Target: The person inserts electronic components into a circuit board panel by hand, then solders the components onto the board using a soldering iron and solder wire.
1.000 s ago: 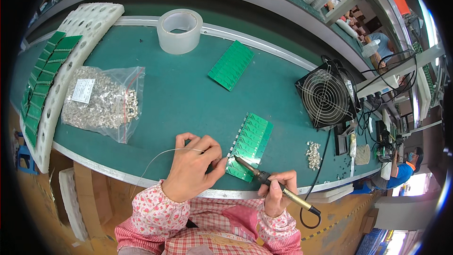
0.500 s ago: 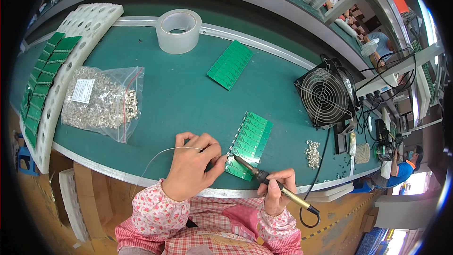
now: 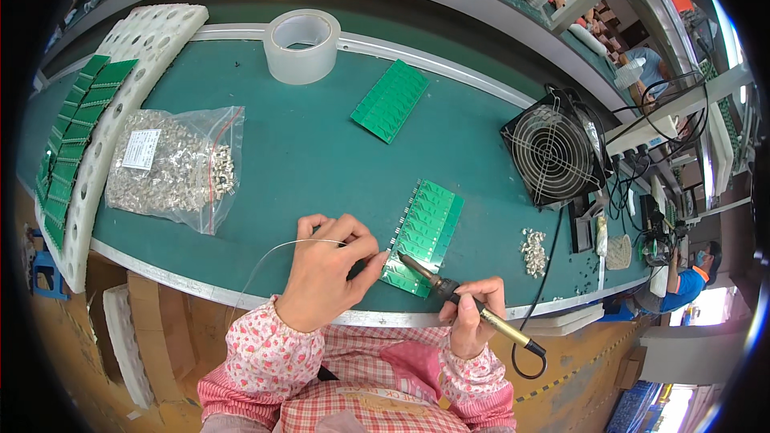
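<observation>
A green circuit board panel (image 3: 433, 216) lies near the table's front edge, with small metal connectors along its left side. My left hand (image 3: 330, 273) is closed on a thin solder wire (image 3: 269, 255), which loops out to the left. Its thumb and fingertips are at the board's lower left edge, where they partly hide the wire's end. In my right hand (image 3: 475, 317) is a soldering iron (image 3: 501, 325), gripped like a pen. The iron's tip points left and rests at or just above the board, close to my left fingertips; contact is too small to make out.
Beyond lies another green panel (image 3: 391, 101), near a tape roll (image 3: 301, 64). At left are a bag of metal connectors (image 3: 164, 180) and white foam (image 3: 152, 52) bearing green boards. A fan (image 3: 550, 152), loose connectors (image 3: 533, 252) and the iron's cable (image 3: 546, 281) are at right.
The whole view has shifted slightly, so the table things appear a little higher. Both hands, the iron and the board keep nearly the same places relative to each other.
</observation>
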A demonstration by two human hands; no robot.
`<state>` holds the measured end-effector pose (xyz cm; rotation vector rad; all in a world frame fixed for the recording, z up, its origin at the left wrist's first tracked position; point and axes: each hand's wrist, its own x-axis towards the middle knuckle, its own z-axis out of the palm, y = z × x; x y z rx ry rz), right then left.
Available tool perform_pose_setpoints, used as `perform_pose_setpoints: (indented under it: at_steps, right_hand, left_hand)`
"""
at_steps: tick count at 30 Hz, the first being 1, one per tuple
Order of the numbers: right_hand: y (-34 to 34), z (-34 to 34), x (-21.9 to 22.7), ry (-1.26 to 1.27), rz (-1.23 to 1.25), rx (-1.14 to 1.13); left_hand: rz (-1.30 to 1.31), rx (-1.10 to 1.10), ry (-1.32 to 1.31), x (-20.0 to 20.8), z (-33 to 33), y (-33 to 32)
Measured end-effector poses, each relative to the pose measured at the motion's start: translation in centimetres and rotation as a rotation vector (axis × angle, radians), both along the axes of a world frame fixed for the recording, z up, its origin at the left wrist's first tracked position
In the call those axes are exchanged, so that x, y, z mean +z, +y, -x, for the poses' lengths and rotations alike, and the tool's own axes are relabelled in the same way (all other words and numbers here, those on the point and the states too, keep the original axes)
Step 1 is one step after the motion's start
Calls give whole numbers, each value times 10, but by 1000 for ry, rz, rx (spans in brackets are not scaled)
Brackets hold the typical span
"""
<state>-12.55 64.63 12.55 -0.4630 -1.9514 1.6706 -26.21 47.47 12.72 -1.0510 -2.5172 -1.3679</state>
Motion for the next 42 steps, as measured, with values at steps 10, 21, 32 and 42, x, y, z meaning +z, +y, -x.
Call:
perform_pose_setpoints:
  at_steps: [10, 21, 32, 42]
  right_hand:
    - [7, -11, -7, 106, 82, 71]
    - [7, -8, -5, 58, 17, 125]
    - [9, -10, -6, 71, 18, 169]
    - [11, -10, -6, 84, 52, 123]
  left_hand:
    - [-24, -67, -24, -2, 1, -11]
    - [21, -78, 9, -3, 0, -9]
    - [49, -68, 13, -4, -1, -7]
    - [49, -63, -23, -2, 0, -8]
